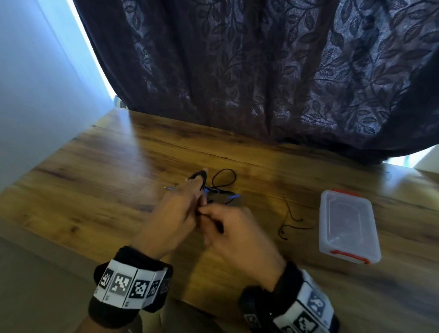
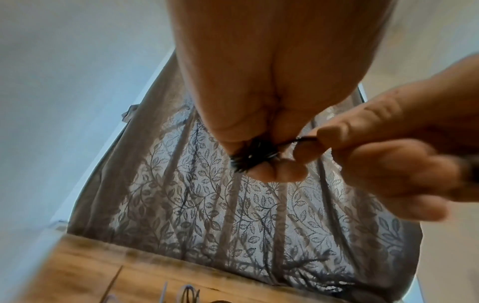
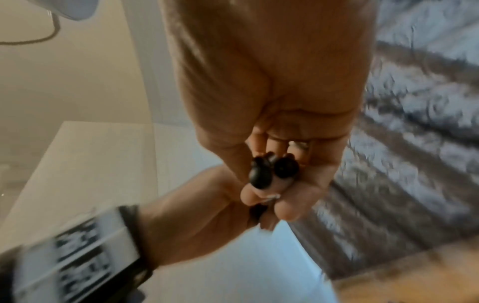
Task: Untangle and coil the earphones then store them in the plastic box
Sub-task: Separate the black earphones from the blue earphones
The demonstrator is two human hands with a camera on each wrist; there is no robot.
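Note:
The black earphones' cable (image 1: pixel 199 175) is wound in a small coil (image 2: pixel 250 161) round the fingertips of my left hand (image 1: pixel 194 192), held over the middle of the wooden table (image 1: pixel 85 187). My right hand (image 1: pixel 210 215) sits right beside it and pinches the cable's free strand (image 2: pixel 298 140) between thumb and finger. In the right wrist view, two black earbuds (image 3: pixel 273 170) lie tucked in the curled fingers of the right hand (image 3: pixel 272 196). The clear plastic box (image 1: pixel 347 226) with red latches lies to the right with its lid on.
More tangled black and blue cables (image 1: pixel 223 190) lie on the table just beyond my hands. A thin black cord (image 1: pixel 288 223) lies between my hands and the box. A dark leaf-patterned curtain (image 1: pixel 273 65) hangs behind the table; a wall (image 1: pixel 23 72) stands on the left.

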